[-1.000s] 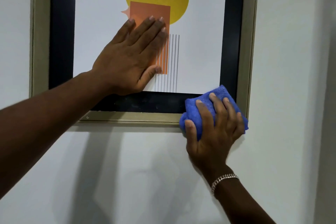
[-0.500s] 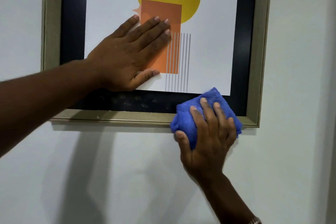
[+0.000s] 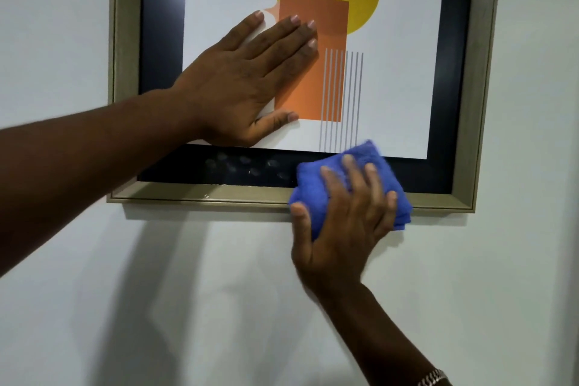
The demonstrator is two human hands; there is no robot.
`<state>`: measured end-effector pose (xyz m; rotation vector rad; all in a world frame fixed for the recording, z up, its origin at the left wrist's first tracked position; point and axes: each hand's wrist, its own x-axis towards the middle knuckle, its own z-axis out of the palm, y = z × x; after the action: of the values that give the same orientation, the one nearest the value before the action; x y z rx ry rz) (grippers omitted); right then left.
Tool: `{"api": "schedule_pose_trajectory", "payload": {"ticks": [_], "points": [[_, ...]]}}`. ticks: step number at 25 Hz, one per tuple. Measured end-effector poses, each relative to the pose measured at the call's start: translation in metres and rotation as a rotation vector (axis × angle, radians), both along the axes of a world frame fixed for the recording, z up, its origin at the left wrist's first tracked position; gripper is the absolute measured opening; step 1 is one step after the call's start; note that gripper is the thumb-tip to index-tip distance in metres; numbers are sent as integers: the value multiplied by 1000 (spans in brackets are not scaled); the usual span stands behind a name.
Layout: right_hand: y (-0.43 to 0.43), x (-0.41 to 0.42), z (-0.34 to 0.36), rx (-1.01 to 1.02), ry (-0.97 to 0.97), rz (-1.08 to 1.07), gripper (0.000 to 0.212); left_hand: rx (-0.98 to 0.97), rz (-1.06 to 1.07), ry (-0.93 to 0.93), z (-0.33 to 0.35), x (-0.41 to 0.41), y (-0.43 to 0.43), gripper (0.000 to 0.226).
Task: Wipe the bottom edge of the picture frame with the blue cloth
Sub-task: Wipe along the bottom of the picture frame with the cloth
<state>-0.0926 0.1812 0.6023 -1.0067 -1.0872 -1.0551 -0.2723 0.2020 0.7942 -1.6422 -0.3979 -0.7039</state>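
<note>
**Two hands on a wall-hung frame: one steadies, one wipes**

Two hands work the picture frame [image 3: 200,196], which hangs on a pale wall [image 3: 313,307] and fills the upper half of the view, its top cut off. Its bottom edge, a beige moulding, runs across the middle of the picture from lower left to lower right, with a dark inner border just above it. The blue cloth [image 3: 360,160] sits bunched on that bottom edge, right of centre, covering both the moulding and part of the dark border and hanging a little below onto the wall.

Behind the cloth, the right hand [image 3: 341,219] comes up from the lower right. Its fingers [image 3: 332,178] are spread apart over the front of the cloth and pressing it flat, while the thumb curls round its left side, so the wad is pinned to the frame rather than pinched. That grip likely keeps a broad face of cloth on the edge.

Left of the cloth, smudges like fingerprints show on the dark border [image 3: 244,166], and a wet-looking glint lies on the moulding below them; I judge that stretch is yet to be wiped.

Higher up, the left hand [image 3: 247,84] lies flat and empty on the glass over the orange print, fingers together and extended, probably bracing the frame so it does not swing. A metal bracelet [image 3: 434,378] shows on the right wrist at the bottom margin.
</note>
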Motion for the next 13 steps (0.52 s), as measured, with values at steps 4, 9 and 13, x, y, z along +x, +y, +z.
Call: {"api": "schedule_pose_trajectory", "payload": {"ticks": [4, 9, 13], "points": [[1, -6, -1, -20, -48, -45, 54, -2, 4, -73, -2, -3, 2, 86], [2, -21, -6, 0, -71, -43, 55, -22, -10, -84, 1, -8, 1, 88], [8, -40, 5, 52, 101, 13, 55, 2, 9, -58, 2, -14, 4, 85]]}}
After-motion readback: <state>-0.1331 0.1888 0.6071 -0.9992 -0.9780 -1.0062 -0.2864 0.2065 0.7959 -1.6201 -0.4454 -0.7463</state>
